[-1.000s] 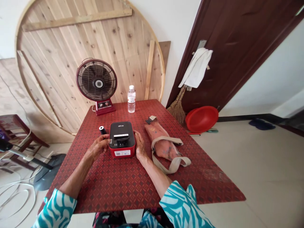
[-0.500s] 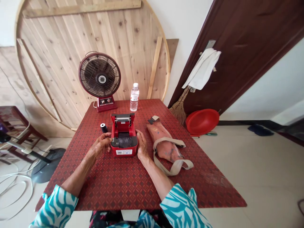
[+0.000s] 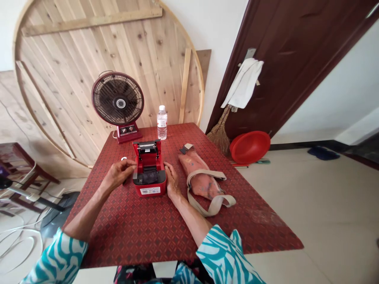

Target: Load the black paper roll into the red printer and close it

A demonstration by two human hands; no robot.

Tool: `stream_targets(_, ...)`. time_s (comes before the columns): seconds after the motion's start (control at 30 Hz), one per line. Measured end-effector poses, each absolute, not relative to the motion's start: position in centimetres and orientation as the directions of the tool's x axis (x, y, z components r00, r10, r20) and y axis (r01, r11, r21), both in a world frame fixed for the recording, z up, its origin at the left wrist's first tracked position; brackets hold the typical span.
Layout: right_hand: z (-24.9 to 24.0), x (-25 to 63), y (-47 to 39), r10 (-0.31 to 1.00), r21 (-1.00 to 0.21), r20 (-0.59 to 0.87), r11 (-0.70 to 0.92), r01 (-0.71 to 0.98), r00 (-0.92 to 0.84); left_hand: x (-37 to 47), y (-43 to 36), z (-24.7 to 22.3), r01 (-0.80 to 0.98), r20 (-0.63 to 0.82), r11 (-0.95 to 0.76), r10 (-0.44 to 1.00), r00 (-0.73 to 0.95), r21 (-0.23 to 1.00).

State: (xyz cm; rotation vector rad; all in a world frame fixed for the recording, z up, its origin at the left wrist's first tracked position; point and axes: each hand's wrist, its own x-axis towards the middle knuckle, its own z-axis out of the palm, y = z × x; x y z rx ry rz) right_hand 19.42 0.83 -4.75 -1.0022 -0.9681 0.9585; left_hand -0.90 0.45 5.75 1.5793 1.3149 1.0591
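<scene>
A red receipt printer (image 3: 150, 188) with a black inner cover stands on the table, its lid (image 3: 148, 148) tipped up and back. My right hand (image 3: 173, 182) is cupped against its right side, holding it. On the other side my left hand (image 3: 119, 173) has its fingers pinched together by the printer's upper left edge; what lies between the fingertips, if anything, is too small to make out. Behind that hand, a small dark paper roll (image 3: 124, 158) shows only its white end.
On the red patterned table (image 3: 237, 232) are a fan (image 3: 118, 102), a water bottle (image 3: 162, 124) and a pinkish pouch (image 3: 198, 177) with a beige strap. A broom (image 3: 220, 136) and red basin (image 3: 250, 147) are by the door; cables (image 3: 26, 236) lie on the left floor.
My left hand has moved from the printer's front left corner up and back along its side, now covering most of the paper roll. The right hand stays on the printer. The view has shifted slightly.
</scene>
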Motion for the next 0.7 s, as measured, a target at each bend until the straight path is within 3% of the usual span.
stream_targets(0.13,-4.7,19.4,1.0,0.939,-0.948,0.195,0.255,-0.191,0.284,1.5,2.9,7.3,0.51,0.154,-0.314,0.931,0.33,0.801)
stream_targets(0.27,-4.7,19.4,1.2,0.933,-0.942,0.206,0.27,-0.197,0.295,4.0,5.7,7.2,0.704,-0.002,-0.403,0.867,0.497,0.585)
stream_targets(0.4,-4.7,19.4,1.3,0.932,-0.939,0.23,0.288,-0.188,0.279,5.0,7.5,6.6,0.81,-0.133,-0.468,0.832,0.539,0.355)
stream_targets(0.47,-4.8,19.3,1.3,0.931,-0.937,0.23,0.29,-0.193,0.283,4.9,8.0,6.5,0.799,-0.172,-0.472,0.811,0.559,0.372)
stream_targets(0.63,-5.0,19.3,1.4,0.937,-0.94,0.209,0.272,-0.208,0.279,4.5,8.7,6.4,0.703,-0.196,-0.381,0.783,0.591,0.6)
stream_targets(0.7,-5.1,19.3,1.4,0.938,-0.939,0.213,0.274,-0.21,0.272,4.3,8.7,6.5,0.697,-0.19,-0.379,0.783,0.592,0.609)
